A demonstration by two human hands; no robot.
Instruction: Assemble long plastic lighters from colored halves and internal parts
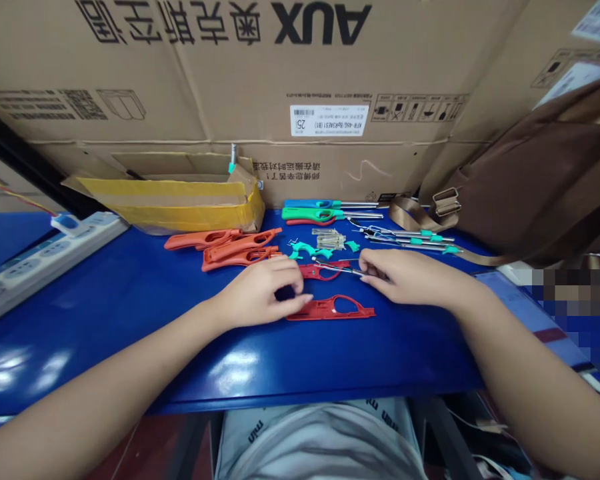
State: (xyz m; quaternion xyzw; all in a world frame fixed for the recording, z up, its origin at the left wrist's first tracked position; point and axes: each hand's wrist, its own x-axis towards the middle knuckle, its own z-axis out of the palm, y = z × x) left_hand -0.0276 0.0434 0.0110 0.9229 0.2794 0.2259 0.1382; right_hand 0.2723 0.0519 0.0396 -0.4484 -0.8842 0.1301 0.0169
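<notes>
My right hand (405,277) pinches a thin metal lighter tube (351,271) with fine wires at its left end. That end lies over a red lighter casing half (336,274). My left hand (267,290) is curled at the left end of this casing half, thumb and index finger almost meeting; what they hold, if anything, is hidden. A second red casing half (330,309) lies closer to me, inner side up, its left end under my left thumb. Just behind my hands are teal triggers (305,249) and a small pile of clear parts (329,239).
Orange-red casings (240,248) lie left, before a yellow-taped carton (170,203). Blue (310,204) and green (310,214) lighters lie behind, with metal tubes (415,239) to their right. A power strip (50,257) borders the left; a brown bag (525,167) stands right. Cardboard (205,100) walls the back.
</notes>
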